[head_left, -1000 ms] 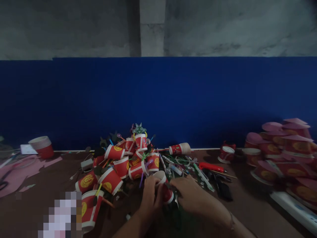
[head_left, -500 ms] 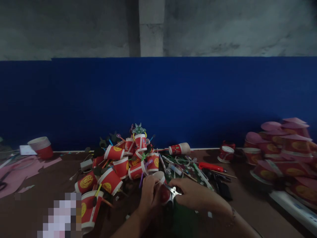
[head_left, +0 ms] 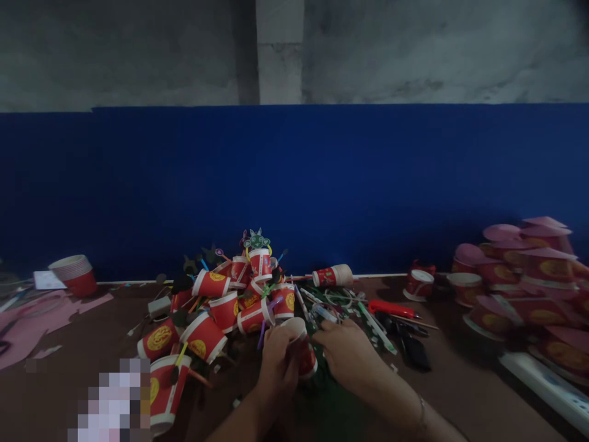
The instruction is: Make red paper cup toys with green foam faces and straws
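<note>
My left hand (head_left: 277,362) is closed on a red paper cup (head_left: 307,361), tilted with its white rim up and to the left. The fingers wrap its left side and hide part of it. My right hand (head_left: 350,356) is just right of the cup, palm down, with curled fingers over the edge of a small clutter. Whatever its fingertips hold, if anything, is hidden. Beyond the left hand lies a heap of red paper cups (head_left: 225,312) with coloured stems attached. A green animal-face cutout (head_left: 256,239) tops the heap.
A red-handled tool (head_left: 391,309) and a black object (head_left: 416,353) lie to the right. Farther right are a white power strip (head_left: 547,383) and stacked cups with pink paper tops (head_left: 547,258). Pink paper (head_left: 32,319) and nested cups (head_left: 76,275) are at left.
The scissors that showed in my right hand beside the cup are out of sight. My right hand has shifted slightly forward to the clutter, while my left hand keeps hold of the cup.
</note>
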Motion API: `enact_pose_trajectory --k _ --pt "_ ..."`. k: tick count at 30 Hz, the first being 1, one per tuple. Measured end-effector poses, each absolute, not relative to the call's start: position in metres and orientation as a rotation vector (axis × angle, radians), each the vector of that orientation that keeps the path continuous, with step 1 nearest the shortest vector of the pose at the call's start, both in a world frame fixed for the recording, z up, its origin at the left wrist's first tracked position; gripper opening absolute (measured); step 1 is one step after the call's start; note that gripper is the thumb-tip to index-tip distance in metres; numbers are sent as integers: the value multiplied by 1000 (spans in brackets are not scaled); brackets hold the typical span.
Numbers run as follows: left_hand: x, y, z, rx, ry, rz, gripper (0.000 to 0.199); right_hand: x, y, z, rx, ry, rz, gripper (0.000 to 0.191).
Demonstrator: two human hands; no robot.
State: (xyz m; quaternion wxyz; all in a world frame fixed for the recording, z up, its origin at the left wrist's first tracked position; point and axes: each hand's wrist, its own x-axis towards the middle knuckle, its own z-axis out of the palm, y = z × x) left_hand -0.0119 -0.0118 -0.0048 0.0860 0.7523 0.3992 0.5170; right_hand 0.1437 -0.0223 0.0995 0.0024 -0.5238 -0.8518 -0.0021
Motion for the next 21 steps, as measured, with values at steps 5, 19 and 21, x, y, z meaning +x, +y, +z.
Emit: enact_pose_trajectory --k 5,19,21 --pt "-11 -12 -4 2179 1266 1566 15 136 -24 92 -1615 -2684 -200 26" --pt "-5 -18 -3 1837 1365 1588 26 139 -24 89 -1613 -2561 -235 29" --pt "-6 -17 -1 1714 1339 1631 27 147 -23 94 -1612 -2524 -196 29"
